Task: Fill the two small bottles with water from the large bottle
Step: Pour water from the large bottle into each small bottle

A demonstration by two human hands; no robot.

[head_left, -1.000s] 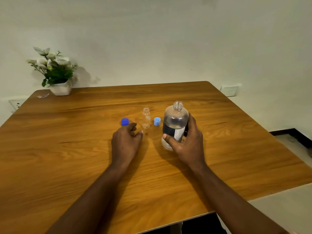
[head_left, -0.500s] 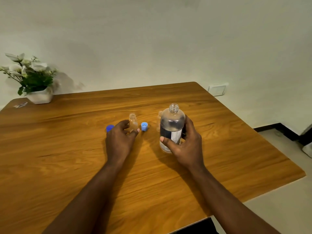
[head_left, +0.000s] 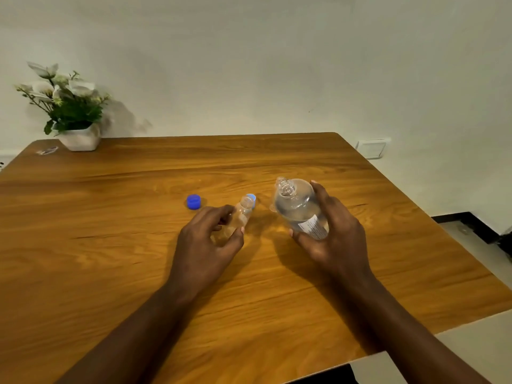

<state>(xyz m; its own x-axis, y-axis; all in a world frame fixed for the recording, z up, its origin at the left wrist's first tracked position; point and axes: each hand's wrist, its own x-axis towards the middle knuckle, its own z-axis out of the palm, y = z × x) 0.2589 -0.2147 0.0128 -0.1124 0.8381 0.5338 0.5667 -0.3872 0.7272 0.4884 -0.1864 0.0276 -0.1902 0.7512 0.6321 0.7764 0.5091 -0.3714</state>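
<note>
My right hand (head_left: 331,234) grips the large clear bottle (head_left: 297,206), which is uncapped, holds water and is lifted and tilted with its mouth toward the left. My left hand (head_left: 209,236) holds a small clear bottle (head_left: 242,213), open at the top and leaning to the right, toward the large bottle. A dark blue cap (head_left: 193,201) lies on the table left of my left hand. A light blue cap (head_left: 251,198) lies just behind the small bottle's mouth. The second small bottle is hidden behind the large bottle.
The wooden table (head_left: 110,245) has its right edge and near edge in view. A white pot with a flowering plant (head_left: 74,117) stands at the back left corner, with a small wrapper (head_left: 47,150) beside it. A wall socket (head_left: 371,148) is behind the table.
My right hand has lifted the large bottle off the table and tilted it left. My left hand has closed around the small bottle and tipped it toward the large one.
</note>
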